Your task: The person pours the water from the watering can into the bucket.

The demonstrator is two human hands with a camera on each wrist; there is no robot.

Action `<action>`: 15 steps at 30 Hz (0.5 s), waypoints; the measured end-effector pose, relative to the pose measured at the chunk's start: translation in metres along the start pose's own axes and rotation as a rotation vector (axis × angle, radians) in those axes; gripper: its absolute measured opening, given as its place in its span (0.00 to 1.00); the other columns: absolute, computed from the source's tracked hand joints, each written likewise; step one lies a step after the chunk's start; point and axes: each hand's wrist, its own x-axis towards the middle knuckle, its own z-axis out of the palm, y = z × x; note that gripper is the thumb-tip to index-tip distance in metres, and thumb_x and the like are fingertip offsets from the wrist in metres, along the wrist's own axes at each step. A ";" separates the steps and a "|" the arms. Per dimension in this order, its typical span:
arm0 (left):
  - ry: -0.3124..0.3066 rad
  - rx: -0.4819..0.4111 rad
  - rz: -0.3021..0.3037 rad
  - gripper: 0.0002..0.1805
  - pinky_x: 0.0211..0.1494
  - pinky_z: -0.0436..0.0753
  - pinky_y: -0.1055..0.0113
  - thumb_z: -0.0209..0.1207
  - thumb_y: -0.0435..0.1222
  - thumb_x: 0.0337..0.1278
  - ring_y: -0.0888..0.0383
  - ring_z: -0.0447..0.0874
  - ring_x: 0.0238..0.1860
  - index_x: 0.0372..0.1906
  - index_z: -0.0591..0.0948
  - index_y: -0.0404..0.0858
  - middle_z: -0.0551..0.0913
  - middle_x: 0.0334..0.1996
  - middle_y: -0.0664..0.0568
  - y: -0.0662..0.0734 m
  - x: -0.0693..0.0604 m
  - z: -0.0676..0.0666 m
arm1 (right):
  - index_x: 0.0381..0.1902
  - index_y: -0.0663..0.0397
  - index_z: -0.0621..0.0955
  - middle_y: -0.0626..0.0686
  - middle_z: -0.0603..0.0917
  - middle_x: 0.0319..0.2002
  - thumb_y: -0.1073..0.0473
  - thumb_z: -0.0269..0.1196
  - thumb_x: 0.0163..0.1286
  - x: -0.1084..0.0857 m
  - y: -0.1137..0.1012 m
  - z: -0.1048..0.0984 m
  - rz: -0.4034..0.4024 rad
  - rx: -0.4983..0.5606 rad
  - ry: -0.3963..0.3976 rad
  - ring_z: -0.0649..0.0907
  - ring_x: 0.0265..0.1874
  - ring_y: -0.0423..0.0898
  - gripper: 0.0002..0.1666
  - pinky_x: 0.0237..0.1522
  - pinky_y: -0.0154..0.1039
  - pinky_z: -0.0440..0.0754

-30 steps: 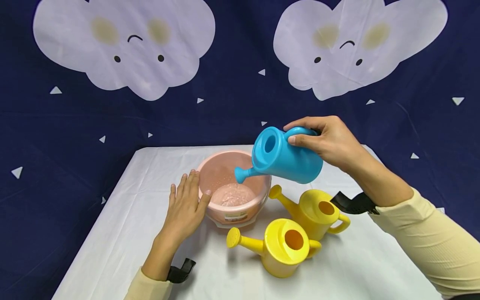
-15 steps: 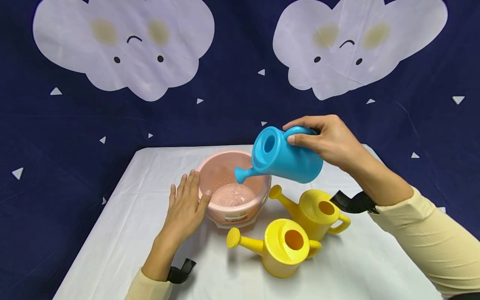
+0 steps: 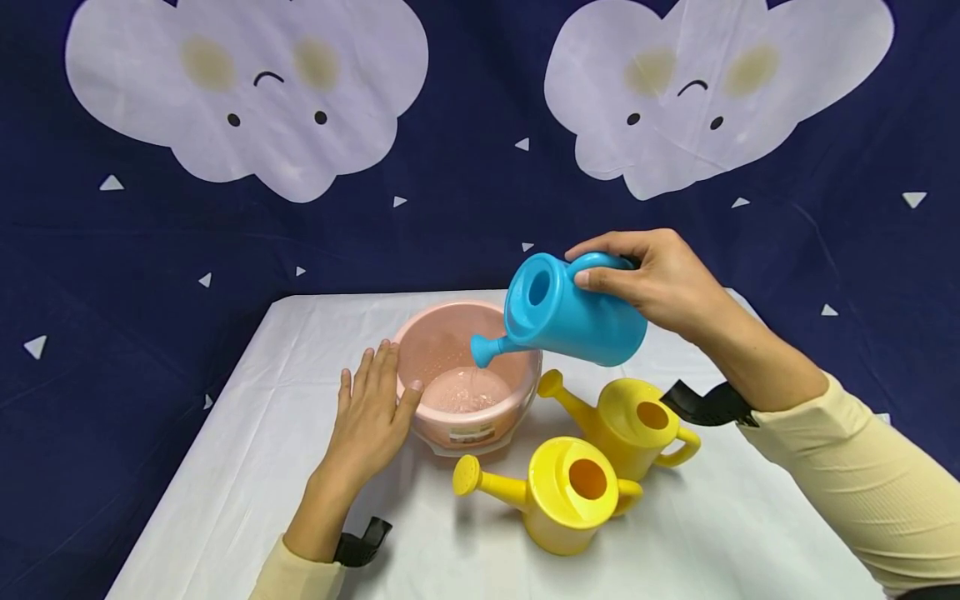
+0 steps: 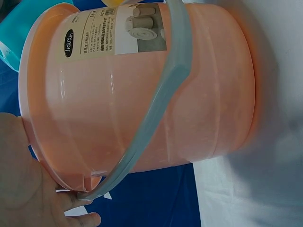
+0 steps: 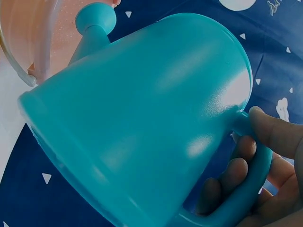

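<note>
My right hand (image 3: 660,279) grips the handle of a blue watering can (image 3: 581,321), its fingers curled through the loop in the right wrist view. The can is tilted, its spout above a pink bucket (image 3: 457,321), and a thin stream of water falls inside. Rippling water (image 3: 465,390) covers the bucket's bottom. My left hand (image 3: 367,425) rests with straight fingers against the bucket's left rim. In the left wrist view a grey bail handle (image 4: 151,123) hangs down the bucket's labelled side.
Two yellow watering cans stand to the right of the bucket: a nearer one (image 3: 566,508) and a farther one (image 3: 626,425), close together. The white-covered table (image 3: 247,467) ends at a dark blue cloth backdrop (image 3: 465,167) printed with clouds.
Both hands and the blue watering can stay almost still. Water keeps running from the spout, and the ripples in the bucket shift.
</note>
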 end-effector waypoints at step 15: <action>-0.002 -0.007 -0.005 0.39 0.74 0.35 0.41 0.32 0.59 0.70 0.45 0.38 0.77 0.75 0.48 0.39 0.46 0.76 0.45 0.000 0.000 -0.002 | 0.48 0.43 0.84 0.50 0.85 0.47 0.48 0.65 0.62 0.001 -0.003 0.000 0.001 -0.017 -0.003 0.81 0.44 0.45 0.17 0.53 0.46 0.79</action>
